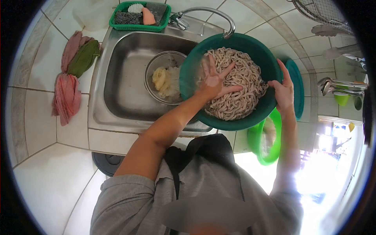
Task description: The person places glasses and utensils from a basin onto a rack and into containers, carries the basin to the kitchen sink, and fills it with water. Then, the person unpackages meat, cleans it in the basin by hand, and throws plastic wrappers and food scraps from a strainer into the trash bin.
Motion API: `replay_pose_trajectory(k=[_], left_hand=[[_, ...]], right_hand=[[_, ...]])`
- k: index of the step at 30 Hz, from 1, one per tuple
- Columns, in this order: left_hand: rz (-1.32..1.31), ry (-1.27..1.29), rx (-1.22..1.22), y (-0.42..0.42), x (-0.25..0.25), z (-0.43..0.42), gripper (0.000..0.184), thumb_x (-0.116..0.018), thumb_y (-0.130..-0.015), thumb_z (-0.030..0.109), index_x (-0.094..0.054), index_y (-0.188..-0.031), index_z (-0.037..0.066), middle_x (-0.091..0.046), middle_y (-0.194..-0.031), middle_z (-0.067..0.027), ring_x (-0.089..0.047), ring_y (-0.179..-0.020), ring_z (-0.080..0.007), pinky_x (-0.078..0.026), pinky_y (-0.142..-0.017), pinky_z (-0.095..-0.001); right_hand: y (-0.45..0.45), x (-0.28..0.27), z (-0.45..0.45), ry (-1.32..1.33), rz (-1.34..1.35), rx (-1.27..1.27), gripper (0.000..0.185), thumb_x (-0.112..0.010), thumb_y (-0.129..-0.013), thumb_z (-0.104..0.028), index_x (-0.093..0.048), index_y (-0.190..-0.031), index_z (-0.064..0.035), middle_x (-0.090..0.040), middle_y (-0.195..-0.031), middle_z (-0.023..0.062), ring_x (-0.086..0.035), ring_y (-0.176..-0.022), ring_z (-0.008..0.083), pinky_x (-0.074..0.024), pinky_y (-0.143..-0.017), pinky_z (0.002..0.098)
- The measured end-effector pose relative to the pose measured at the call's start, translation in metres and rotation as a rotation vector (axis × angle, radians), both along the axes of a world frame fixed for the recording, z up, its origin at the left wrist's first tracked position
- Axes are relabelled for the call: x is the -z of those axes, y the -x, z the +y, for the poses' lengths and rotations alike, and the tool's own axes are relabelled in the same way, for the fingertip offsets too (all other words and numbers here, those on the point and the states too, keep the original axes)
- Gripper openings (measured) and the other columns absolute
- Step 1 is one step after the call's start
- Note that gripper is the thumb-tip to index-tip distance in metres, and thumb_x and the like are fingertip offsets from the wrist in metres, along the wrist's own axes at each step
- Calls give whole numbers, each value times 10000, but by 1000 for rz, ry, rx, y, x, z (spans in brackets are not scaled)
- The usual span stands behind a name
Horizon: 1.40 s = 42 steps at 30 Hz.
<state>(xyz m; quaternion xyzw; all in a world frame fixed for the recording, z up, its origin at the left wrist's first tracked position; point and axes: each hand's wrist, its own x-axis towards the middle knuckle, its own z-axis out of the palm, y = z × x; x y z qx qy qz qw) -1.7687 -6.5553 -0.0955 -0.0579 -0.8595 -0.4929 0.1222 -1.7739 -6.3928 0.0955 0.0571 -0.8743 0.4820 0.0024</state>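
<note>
A dark green basin [190,66] is held over the right side of the sink, under the tap. It holds a heap of long, pale pinkish-grey strands [239,100] that look like small intestines. My left hand [214,81] lies on the heap with its fingers spread wide. At the basin's right rim, my right hand [283,88] grips the edge, thumb on the inner side and fingers outside. Left of the basin, a metal strainer [148,76] with a yellowish, whitish clump [166,80] sits in the sink, partly hidden by the basin.
The steel sink [127,84] has a curved tap [213,11] behind it. A green basket [113,22] holds scrubbers. Cloths [68,94] lie on the left tiles. A bright green tub [270,158] stands below right. Ladles [340,88] hang on the right wall.
</note>
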Motion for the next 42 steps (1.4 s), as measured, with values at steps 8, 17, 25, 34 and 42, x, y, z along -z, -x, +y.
replay_pose_trajectory(k=[8, 17, 25, 34, 42], left_hand=[[-88, -93, 34, -4, -5, -3, 962, -641, -636, 778, -341, -1459, 381, 73, -1487, -395, 82, -1337, -634, -105, -1102, -643], [-140, -104, 63, -2, -6, -4, 980, -629, -624, 799, -305, -1466, 417, 62, -1509, -364, 52, -1358, -613, -108, -1095, -646], [-108, -178, 48, 3, 3, 0, 998, -631, -589, 824, -314, -1453, 437, 92, -1530, -311, 24, -1349, -626, -151, -1053, -702], [-127, -227, 45, 4, 5, 2, 987, -646, -585, 811, -315, -1447, 460, 114, -1535, -299, 77, -1384, -566, -76, -1078, -679], [-148, -255, 59, 4, 4, 1, 976, -641, -599, 806, -314, -1449, 454, 125, -1530, -308, 106, -1386, -555, -35, -1076, -681]], right_hand=[[3, -9, -8, -22, -23, -32, 739, -515, -708, 105, -421, -1418, -79, -622, -1174, 114, -620, -960, 175, -504, -820, 269], [4, -23, -26, -79, -14, -63, 714, -514, -717, 85, -394, -1415, -5, -631, -1155, 124, -627, -940, 173, -503, -821, 267], [4, -32, -39, -100, 3, -98, 705, -516, -728, 73, -393, -1417, 0, -642, -1100, 123, -624, -879, 144, -500, -797, 250], [4, -40, -51, -73, -48, -120, 695, -525, -733, 66, -383, -1412, 31, -654, -1064, 125, -632, -852, 145, -504, -772, 241], [7, -45, -56, -86, -52, -153, 685, -531, -738, 54, -384, -1408, 38, -659, -1054, 120, -632, -857, 140, -508, -788, 240]])
